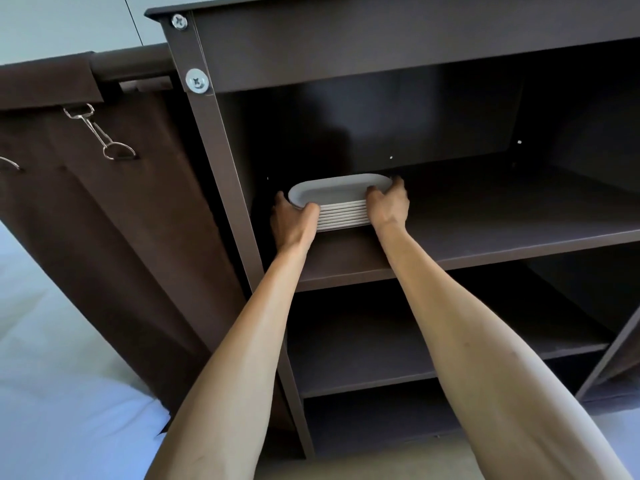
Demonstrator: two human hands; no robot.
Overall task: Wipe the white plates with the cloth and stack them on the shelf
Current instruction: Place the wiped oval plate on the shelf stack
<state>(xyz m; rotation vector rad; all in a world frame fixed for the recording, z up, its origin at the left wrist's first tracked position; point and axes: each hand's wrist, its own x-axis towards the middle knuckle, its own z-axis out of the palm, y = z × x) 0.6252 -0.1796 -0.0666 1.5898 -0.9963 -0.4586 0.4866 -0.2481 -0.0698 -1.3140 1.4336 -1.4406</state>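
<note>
A stack of several white oval plates [337, 199] sits at the left end of the dark brown upper shelf [485, 216]. My left hand [292, 221] grips the stack's left end, thumb over the top plate's rim. My right hand [388, 204] grips the right end, fingers curled over the rim. Both arms reach forward into the shelf. No cloth is in view.
The shelf unit [221, 140] has a lower shelf [363, 355] and a bottom one beneath it. A brown fabric bag [104, 220] with a metal clip [100, 133] hangs at the left. Light floor lies at the bottom left.
</note>
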